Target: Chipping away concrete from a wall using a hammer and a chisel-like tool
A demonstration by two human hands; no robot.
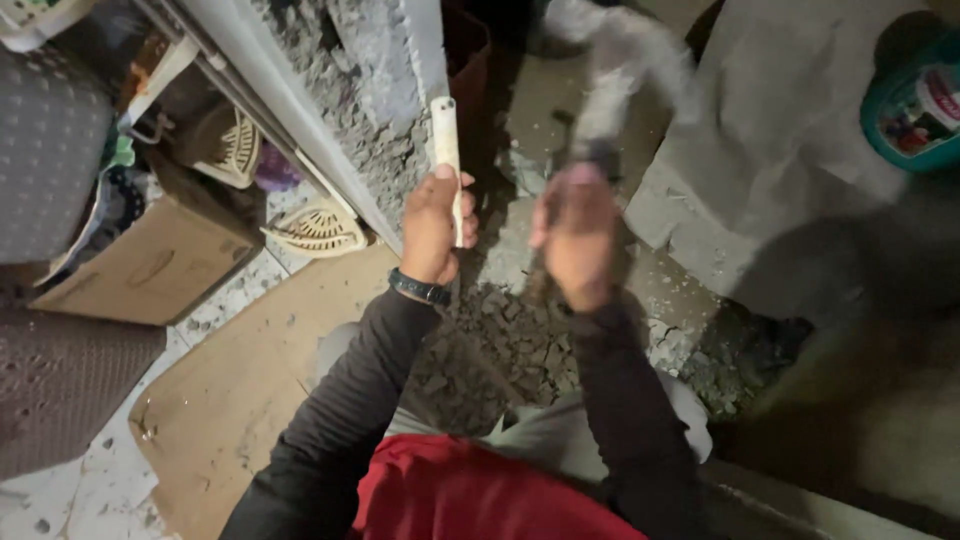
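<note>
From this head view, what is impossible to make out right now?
- Head view: the tool in the right hand is smeared by motion blur; its head has no readable shape.
- Lower end of the pale cylindrical rod is hidden inside the left hand.
- Teal round bucket is cut off by the right edge.

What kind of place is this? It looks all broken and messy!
Probably a room in a home under repair or demolition. A chipped grey wall has been hacked open, rubble lies heaped below it, and cardboard covers the tiled floor. The left hand holds a pale chisel-like rod against the wall.
</note>
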